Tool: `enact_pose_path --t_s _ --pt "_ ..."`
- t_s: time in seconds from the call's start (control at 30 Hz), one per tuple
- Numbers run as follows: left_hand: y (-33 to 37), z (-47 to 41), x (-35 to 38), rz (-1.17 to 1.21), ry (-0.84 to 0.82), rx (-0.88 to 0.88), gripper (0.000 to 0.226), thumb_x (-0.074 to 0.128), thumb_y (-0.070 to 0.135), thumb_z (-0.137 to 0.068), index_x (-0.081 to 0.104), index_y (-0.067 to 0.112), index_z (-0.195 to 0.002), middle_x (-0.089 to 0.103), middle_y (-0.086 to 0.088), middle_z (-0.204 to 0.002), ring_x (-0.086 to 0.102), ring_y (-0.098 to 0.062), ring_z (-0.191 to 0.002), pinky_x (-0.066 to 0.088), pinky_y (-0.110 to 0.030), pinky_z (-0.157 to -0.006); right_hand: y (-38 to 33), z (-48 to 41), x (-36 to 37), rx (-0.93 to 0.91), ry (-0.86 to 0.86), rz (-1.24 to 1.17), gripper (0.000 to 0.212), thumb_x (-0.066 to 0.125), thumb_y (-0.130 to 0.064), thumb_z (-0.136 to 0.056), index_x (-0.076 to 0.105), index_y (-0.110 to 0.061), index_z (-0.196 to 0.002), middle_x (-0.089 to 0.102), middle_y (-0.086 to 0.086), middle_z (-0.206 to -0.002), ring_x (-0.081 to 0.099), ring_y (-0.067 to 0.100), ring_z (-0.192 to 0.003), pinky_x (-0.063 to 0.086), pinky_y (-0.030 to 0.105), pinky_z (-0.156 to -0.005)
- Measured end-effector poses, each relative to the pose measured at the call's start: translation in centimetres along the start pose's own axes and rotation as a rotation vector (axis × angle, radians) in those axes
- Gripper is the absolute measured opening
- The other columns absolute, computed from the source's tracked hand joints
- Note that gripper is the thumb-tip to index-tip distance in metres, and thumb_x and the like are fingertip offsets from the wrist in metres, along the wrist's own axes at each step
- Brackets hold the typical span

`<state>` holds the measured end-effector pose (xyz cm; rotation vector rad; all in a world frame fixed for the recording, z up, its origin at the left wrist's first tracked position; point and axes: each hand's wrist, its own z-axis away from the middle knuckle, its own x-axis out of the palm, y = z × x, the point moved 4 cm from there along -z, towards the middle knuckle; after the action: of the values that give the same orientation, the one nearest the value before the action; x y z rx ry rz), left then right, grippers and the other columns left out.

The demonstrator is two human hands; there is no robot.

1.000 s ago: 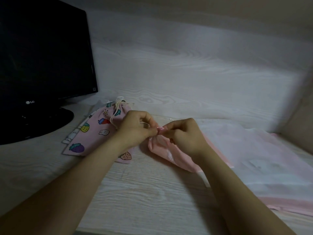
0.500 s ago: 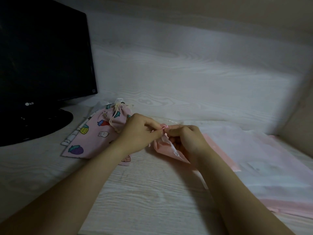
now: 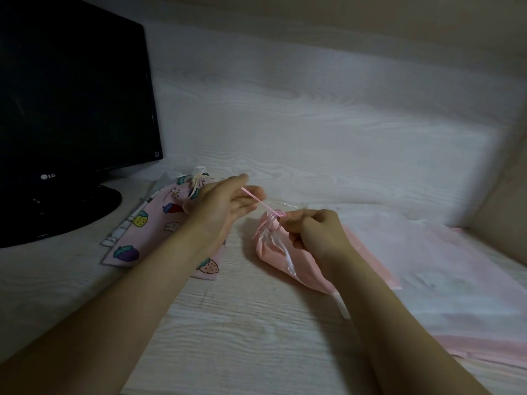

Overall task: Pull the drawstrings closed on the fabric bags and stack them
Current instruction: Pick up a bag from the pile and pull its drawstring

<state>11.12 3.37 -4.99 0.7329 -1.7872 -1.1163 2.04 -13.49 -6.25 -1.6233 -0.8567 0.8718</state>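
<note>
**Pink bag: cord being held taut between both hands**

Far left: a black monitor [image 3: 71,104] is standing on its round base on the pale wood-grain desk [image 3: 242,332].

Just right of the base, a fruit-print bag [image 3: 154,235] is lying flat on the desk. Its mouth is sitting gathered toward the back panel, with a cream cord [image 3: 196,182] bunching at the top. A white patterned edge is peeking out from under its left side; I cannot tell what it is.

The left hand [image 3: 225,203] is hovering over the upper right corner of the fruit-print bag. Thumb and fingers are pinching the pink drawstring [image 3: 258,200], and the index finger is sticking out straight. The drawstring is running taut, down and to the right, into a small loop at the puckered mouth of the pink bag [image 3: 271,255].

The pink bag is lying at centre desk, just right of the fruit-print bag and not touching it. A shiny sheer strip is trailing down its front.

The right hand [image 3: 313,232] is gripping the pink bag's neck just beside the loop, with the fingers curling tight around the gathered fabric.

Right: a flat pile of pale pink and sheer white fabric [image 3: 442,275] is spreading to the frame edge. The forearm is hiding whether it overlaps the pink bag.
</note>
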Motion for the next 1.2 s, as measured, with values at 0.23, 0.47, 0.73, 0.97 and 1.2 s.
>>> enact_pose_path --t_s 0.23,0.47,0.73,0.97,1.2 --pt "-0.8 -0.2 0.1 0.05 -0.001 -0.091 0.046 0.054 0.036 -0.11 0.036 0.023 -0.07 0.02 0.002 -0.061 0.022 -0.013 -0.051 0.034 -0.03 -0.053 0.1 0.2 0.8 -0.114 -0.17 0.14 0.008 0.077 0.004 -0.087 0.082 -0.001 -0.09 0.077 0.019 -0.084 0.061 0.017 -0.067 0.053 0.027 -0.065" --pt "-1.2 -0.4 -1.5 -0.315 0.143 -0.083 0.045 0.053 0.031 -0.108 0.032 0.025 -0.069 0.026 0.007 -0.053 0.021 -0.01 -0.045 0.018 -0.021 -0.042 0.7 -0.9 -0.4 -0.177 0.038 0.382 0.015 0.081 -0.009 -0.086 0.082 -0.02 -0.077 0.076 -0.003 -0.069 0.065 0.006 -0.06 0.055 0.025 -0.066" --pt "-1.0 -0.3 -1.9 -0.715 0.18 0.119 0.034 0.067 0.044 -0.08 0.05 0.022 -0.059 0.047 -0.002 -0.06 0.053 -0.029 -0.071 0.051 -0.046 -0.072 1.0 -0.7 -0.5 -0.266 0.166 0.599 0.012 0.077 -0.012 -0.085 0.083 -0.021 -0.079 0.076 -0.011 -0.074 0.065 -0.003 -0.07 0.043 0.008 -0.059" --pt "-1.1 0.2 -1.1 -1.01 0.174 0.4 0.021 0.073 0.013 -0.078 0.056 0.024 -0.08 0.064 0.007 -0.069 0.061 -0.016 -0.065 0.052 -0.041 -0.075 1.3 -0.7 0.6 -0.239 0.126 0.764 0.029 0.058 -0.004 -0.081 0.054 -0.018 -0.056 0.062 0.001 -0.062 0.059 0.031 -0.071 0.048 0.036 -0.063" --pt "-2.1 1.2 0.5 -1.066 -0.169 0.527 0.02 0.068 0.038 -0.093 0.069 0.021 -0.082 0.066 0.007 -0.071 0.06 -0.007 -0.064 0.051 -0.03 -0.062 0.7 -0.3 -0.6 -0.197 0.245 0.548 0.007 0.048 -0.013 -0.098 0.053 -0.01 -0.101 0.063 0.01 -0.091 0.062 0.032 -0.085 0.045 0.034 -0.066"
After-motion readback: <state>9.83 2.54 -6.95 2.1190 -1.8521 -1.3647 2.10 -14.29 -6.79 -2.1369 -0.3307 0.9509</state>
